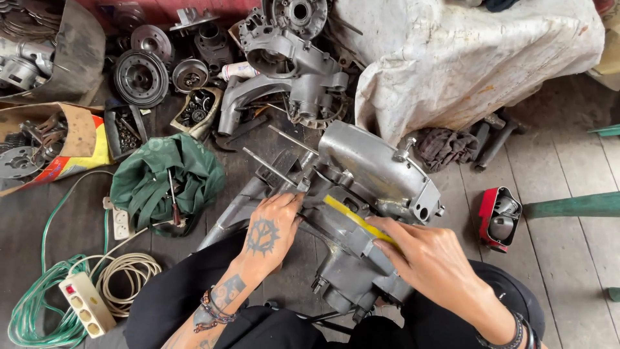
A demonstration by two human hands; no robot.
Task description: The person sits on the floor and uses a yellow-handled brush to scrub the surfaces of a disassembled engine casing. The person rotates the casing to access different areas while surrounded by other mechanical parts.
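A grey metal engine casing [378,171] lies across my lap on the wooden floor, with two long studs [274,165] sticking out toward the upper left. My left hand [274,226] rests flat on the casing's left side, fingers pressing against its edge. My right hand [439,258] grips a thin yellow flat tool [352,216] and holds its tip against the casing's middle seam.
A green cloth bag [165,181] holding a screwdriver lies to the left. Another engine case [284,58], flywheels and boxes of small parts crowd the back. A white cloth bundle [465,58] sits back right, a red box [498,218] right, and cables with a power strip [87,304] lower left.
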